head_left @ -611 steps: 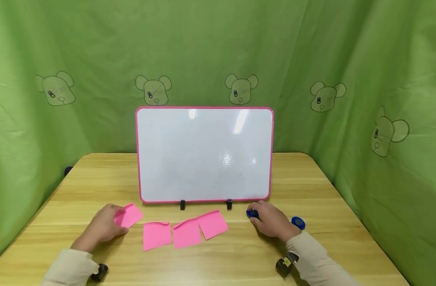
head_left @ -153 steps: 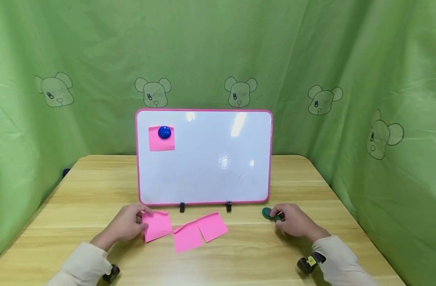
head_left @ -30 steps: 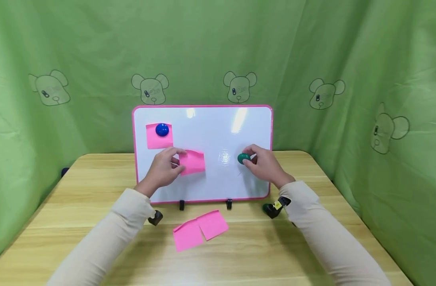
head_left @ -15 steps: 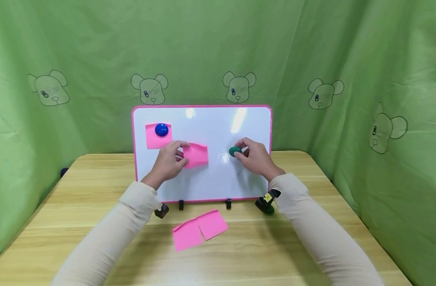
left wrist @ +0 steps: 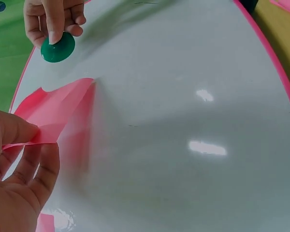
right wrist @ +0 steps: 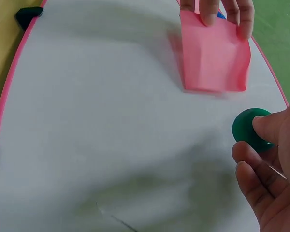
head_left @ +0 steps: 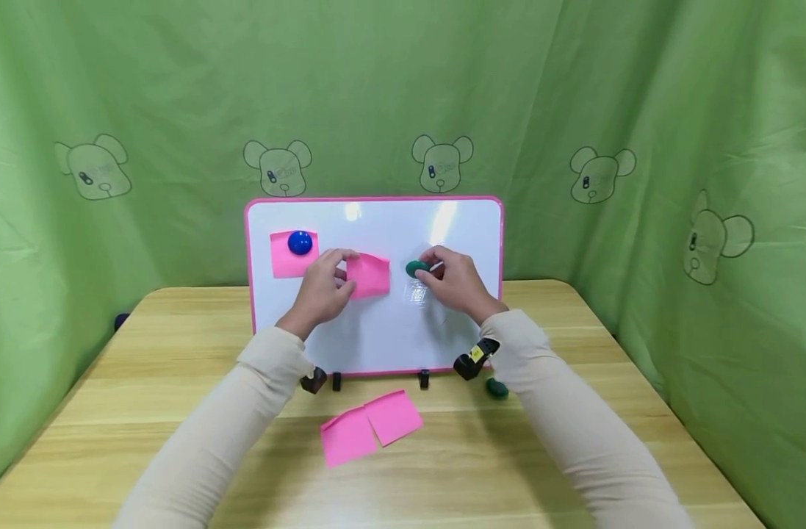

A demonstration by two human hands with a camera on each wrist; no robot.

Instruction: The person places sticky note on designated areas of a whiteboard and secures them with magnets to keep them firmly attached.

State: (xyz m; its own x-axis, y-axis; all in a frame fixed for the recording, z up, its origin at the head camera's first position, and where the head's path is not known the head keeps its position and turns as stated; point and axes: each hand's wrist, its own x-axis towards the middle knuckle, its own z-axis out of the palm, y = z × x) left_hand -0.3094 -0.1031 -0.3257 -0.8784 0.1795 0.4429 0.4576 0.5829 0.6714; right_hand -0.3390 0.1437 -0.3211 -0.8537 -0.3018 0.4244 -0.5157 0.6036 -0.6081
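My left hand (head_left: 325,290) pinches a pink sticky note (head_left: 369,276) by its left edge, in front of the whiteboard (head_left: 376,338). In the left wrist view the note (left wrist: 53,111) stands a little off the board, with its shadow behind. To its right, my right hand (head_left: 457,279) holds a round green magnet (head_left: 416,269) between thumb and fingers. The right wrist view shows that magnet (right wrist: 251,128) apart from the note (right wrist: 215,55). At the board's upper left, a blue magnet (head_left: 300,242) sits on another pink note (head_left: 283,263).
Two pink sticky notes, one left (head_left: 348,437) and one right (head_left: 394,417), lie on the wooden table (head_left: 442,477) before the board. A second green magnet (head_left: 497,388) lies near my right sleeve. Black feet (head_left: 424,379) support the board. Green curtain (head_left: 376,88) surrounds the table.
The pink note and green magnet were lifted from the table to the board since about five seconds ago. Over the last second both hands moved up and toward each other, narrowing the gap.
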